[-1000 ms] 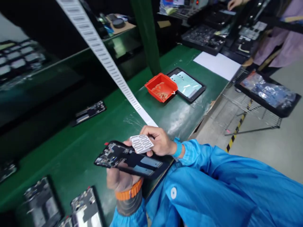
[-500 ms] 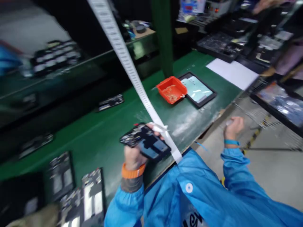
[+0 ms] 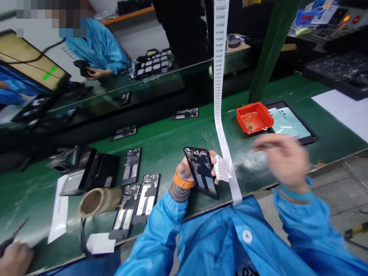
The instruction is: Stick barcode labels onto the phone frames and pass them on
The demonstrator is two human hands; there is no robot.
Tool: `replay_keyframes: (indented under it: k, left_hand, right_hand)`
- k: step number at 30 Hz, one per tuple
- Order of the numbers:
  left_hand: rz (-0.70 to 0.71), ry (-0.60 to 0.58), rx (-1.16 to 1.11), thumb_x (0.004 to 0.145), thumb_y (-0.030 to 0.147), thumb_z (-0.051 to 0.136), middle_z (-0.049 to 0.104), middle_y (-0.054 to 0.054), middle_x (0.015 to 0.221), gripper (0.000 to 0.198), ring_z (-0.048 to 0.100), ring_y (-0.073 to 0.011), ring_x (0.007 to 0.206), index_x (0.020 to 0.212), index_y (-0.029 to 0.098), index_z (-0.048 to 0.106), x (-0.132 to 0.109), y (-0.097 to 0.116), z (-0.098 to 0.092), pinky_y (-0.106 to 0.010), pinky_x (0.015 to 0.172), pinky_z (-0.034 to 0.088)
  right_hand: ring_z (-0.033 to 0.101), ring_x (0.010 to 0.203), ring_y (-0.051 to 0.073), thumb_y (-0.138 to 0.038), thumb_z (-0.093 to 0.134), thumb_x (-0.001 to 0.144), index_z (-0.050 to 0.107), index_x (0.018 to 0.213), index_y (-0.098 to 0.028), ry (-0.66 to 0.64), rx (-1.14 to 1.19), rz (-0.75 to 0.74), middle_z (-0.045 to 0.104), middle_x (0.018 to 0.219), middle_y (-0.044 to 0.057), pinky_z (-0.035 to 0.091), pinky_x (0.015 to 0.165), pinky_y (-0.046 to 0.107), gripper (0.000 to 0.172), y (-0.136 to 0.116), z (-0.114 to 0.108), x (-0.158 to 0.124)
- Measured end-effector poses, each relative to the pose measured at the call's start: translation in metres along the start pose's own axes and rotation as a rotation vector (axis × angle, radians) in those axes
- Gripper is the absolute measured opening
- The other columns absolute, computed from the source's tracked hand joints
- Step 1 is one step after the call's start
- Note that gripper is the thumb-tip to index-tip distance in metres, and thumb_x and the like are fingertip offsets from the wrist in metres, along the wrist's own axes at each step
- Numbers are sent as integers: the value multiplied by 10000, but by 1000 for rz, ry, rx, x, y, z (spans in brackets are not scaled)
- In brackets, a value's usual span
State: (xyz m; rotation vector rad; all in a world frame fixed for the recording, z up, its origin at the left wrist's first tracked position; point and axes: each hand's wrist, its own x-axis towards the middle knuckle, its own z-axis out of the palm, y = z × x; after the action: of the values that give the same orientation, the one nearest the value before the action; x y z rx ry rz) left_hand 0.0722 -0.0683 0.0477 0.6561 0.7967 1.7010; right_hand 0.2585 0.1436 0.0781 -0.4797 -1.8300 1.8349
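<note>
My left hand (image 3: 185,169) is wrapped round an opened phone (image 3: 202,168), held tilted above the bench with its circuit parts and battery area showing. Pinned by the same fingers at the phone's right edge is a small white sheet of printed labels (image 3: 221,169). Behind it, a long strip of barcode labels (image 3: 219,73) hangs down to the bench's front edge. My right hand (image 3: 284,159) is in the air to the right, smeared by motion, so its fingers and anything in them are unclear. An orange bin (image 3: 260,122) with rubber-band-like loops lies beyond that hand.
Several opened phones, among them one phone (image 3: 146,195), lie on the green bench (image 3: 169,138). A tape roll (image 3: 92,203) stands left. A black tray (image 3: 309,138) with pale panels sits right of the bin. At lower left is another person's hand (image 3: 17,258); a co-worker (image 3: 100,48) sits opposite.
My right hand has come up from beside the bench and moved left over it. The phone in my left hand has turned more upright. The view has swung left.
</note>
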Motion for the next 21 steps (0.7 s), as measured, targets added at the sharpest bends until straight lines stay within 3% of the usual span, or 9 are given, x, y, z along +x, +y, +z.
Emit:
replay_keyframes:
  k: [1,2,3,6,9,12,16,21]
  left_hand:
    - [22,27,3,416,879,765,617,-80,701,847,637,-242,581,853,160,681,0,2,-1,-424,547,570]
    - [48,62,7,445,866,769,637,-90,736,836,672,-274,653,887,161,686,0,3,-2,-443,602,584]
    - [78,102,8,475,855,768,659,-104,788,833,698,-309,746,933,162,691,0,5,-3,-463,659,592]
    - [121,192,-18,502,881,728,699,-143,930,924,697,-392,969,1079,161,682,-2,9,-5,-519,772,588]
    - [103,209,-62,472,908,707,711,-166,994,1018,682,-426,1027,1154,154,665,-3,14,-7,-551,812,576]
    - [128,189,-70,518,888,713,714,-176,1059,1018,681,-433,1051,1224,158,648,-10,21,-11,-562,838,570]
    - [177,151,18,682,675,797,705,-195,1149,847,702,-390,1035,1310,139,612,-31,30,-21,-543,871,574]
    - [118,192,79,732,577,825,720,-204,1123,816,745,-338,898,1364,124,575,-37,30,-29,-459,777,614]
  right_hand:
    - [668,1063,338,-431,789,793,693,1118,-296,-138,18,-17,693,1117,81,604,843,521,364,-4,27,12]
    - [674,1025,299,-407,792,794,679,1174,-281,-313,46,-54,680,1118,82,613,844,499,417,-5,53,23]
    - [671,1004,272,-402,766,821,676,1190,-267,-397,74,-89,660,1121,85,618,840,476,403,-6,74,32]
    - [647,948,221,-423,722,867,691,1118,-246,-488,126,-159,585,1115,86,627,756,395,309,-1,111,50]
    - [632,849,194,-450,759,832,669,995,-228,-459,181,-116,555,1056,67,603,638,339,289,5,120,58]
    - [638,817,181,-445,787,801,612,904,-222,-380,213,-71,587,1003,40,576,669,333,302,10,121,68]
    - [594,756,158,-395,785,793,602,835,-210,-206,61,-98,616,834,7,512,700,311,264,17,120,81]
    - [569,719,160,-381,758,796,626,847,-205,-258,-181,-94,625,781,6,472,669,311,225,21,118,84]
